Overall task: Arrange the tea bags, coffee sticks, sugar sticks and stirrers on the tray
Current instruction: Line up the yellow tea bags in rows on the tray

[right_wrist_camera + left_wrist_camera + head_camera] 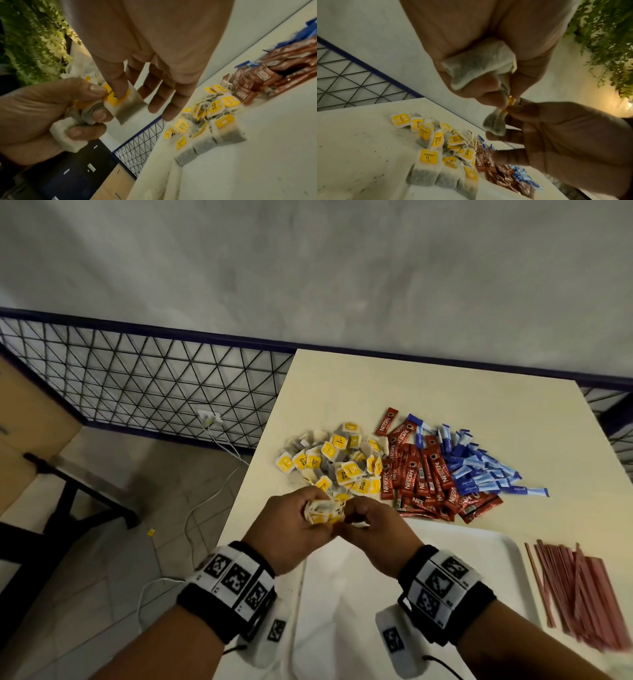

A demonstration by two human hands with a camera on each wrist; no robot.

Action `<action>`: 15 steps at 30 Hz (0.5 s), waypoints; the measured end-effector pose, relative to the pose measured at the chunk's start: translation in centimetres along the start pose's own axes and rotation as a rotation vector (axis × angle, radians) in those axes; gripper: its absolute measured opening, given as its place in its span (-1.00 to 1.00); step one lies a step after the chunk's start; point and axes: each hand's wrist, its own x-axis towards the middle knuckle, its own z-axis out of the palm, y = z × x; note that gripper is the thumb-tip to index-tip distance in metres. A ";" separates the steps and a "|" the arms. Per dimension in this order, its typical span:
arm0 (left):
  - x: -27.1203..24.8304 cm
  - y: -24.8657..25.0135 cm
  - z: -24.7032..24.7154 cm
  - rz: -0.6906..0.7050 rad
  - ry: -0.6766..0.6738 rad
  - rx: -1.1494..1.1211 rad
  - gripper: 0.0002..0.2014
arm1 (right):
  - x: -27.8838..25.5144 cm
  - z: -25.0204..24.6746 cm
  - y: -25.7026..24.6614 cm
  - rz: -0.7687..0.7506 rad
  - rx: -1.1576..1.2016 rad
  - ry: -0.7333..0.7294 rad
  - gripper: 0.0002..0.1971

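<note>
My left hand (318, 508) grips a bunch of yellow-tagged tea bags (323, 511) above the tray's far left corner; the left wrist view shows the bunch (479, 65) crumpled in its curled fingers. My right hand (356, 517) meets it from the right and pinches one tea bag (126, 106) at its yellow tag, its other fingers straight. The loose tea bag pile (339, 463) lies just beyond my hands. Red coffee sticks (428, 481) and blue sugar sticks (479, 467) lie to the pile's right. Red stirrers (582, 587) lie right of the white tray (479, 563).
The cream table's (445, 392) left edge runs just under my left wrist. Below it are a tiled floor with white cables (205, 501) and a wire mesh fence (154, 385). A cardboard box (30, 433) stands at far left.
</note>
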 end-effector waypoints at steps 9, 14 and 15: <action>-0.1 -1.1 1.0 -0.042 0.115 -0.293 -0.70 | 0.0 0.4 1.1 0.094 0.327 0.020 -0.82; 0.0 -4.4 1.9 -0.165 0.126 -0.228 -0.72 | 0.4 0.1 4.5 0.225 0.172 0.092 -0.86; -0.2 -5.1 2.0 -0.198 0.124 -0.228 -0.74 | 0.7 -0.1 5.6 0.272 0.144 0.127 -0.88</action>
